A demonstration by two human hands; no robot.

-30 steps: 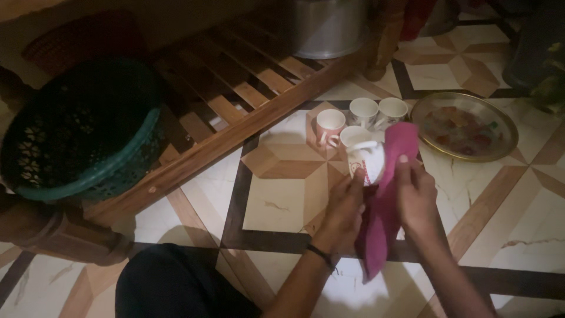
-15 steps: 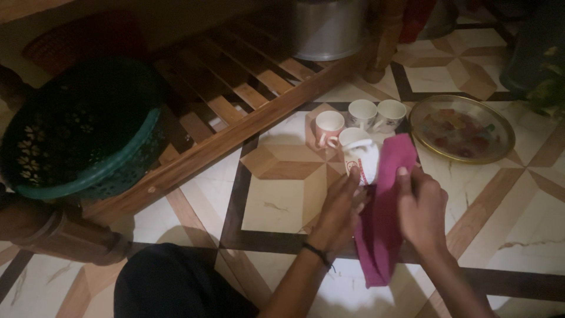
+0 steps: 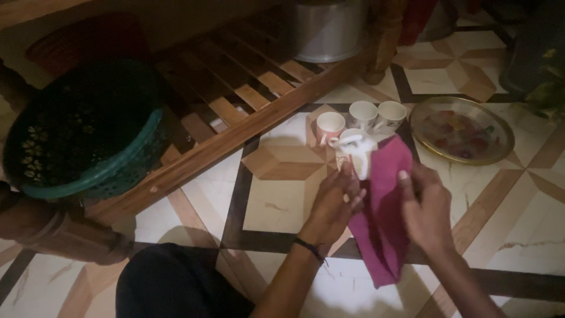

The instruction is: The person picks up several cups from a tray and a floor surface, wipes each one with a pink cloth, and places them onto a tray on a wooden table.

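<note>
Head view: the room is dim. The floor [image 3: 282,200] is pale tile with brown and dark geometric inlay. The left hand [image 3: 332,203] has its fingers curled round a white cup [image 3: 356,154], held above the floor. The right hand [image 3: 426,209] pinches a pink cloth [image 3: 382,218] against the cup. Behind stand three cups [image 3: 362,115], a metal plate [image 3: 462,131], a slatted wooden frame [image 3: 235,100] and a green basket [image 3: 82,135].

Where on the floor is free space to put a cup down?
Bare tiles lie left of the left hand, between the wooden frame and the dark floor strip. It is crowded ahead: three cups stand beside the round tray, with the white cup and pink cloth in front.
</note>
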